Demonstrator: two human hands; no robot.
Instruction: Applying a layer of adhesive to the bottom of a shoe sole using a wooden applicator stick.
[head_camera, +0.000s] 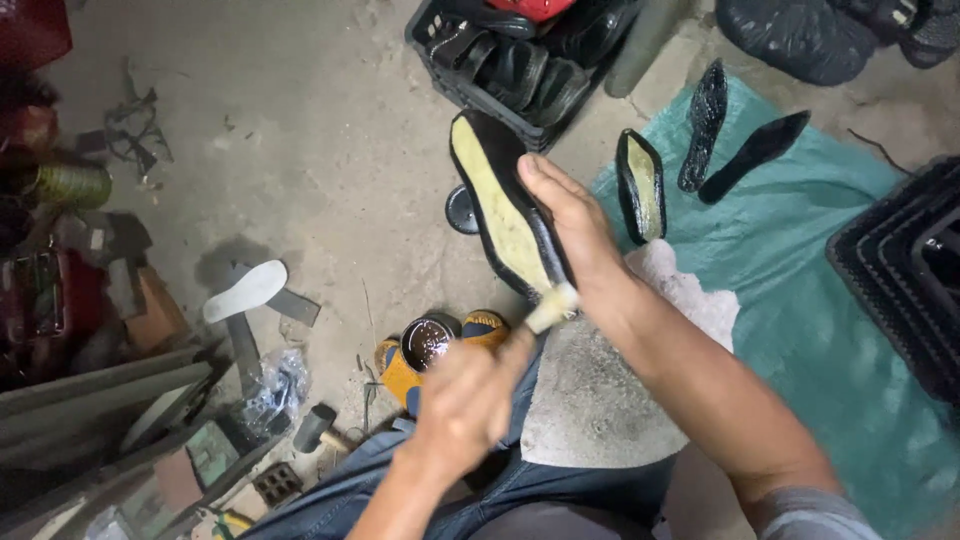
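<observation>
While my right hand (570, 225) grips the black shoe sole (510, 205) along its far edge, fingers wrapped over the rim, my left hand (465, 400) is closed around a small brush (550, 308) whose pale bristles touch the heel end of the sole's yellowish glued face. The sole sits tilted in front of my knees, its toe pointing to about eleven o'clock. To do this stroke well, I judge I should keep the sole steady, drag the brush lengthwise in thin even passes, and keep glue off the black rim. An open glue tin (428, 340) stands at about nine o'clock from the brush, close enough for dipping. At one o'clock, on the green sheet (800, 290), lie another coated sole (640, 185) and two black ones. A black crate (520, 60) of footwear sits at twelve o'clock. My left fingers hide most of the brush handle, the motion blurs the bristles, and I cannot tell how wet the glue is. Clutter at nine o'clock is too dark to name.
</observation>
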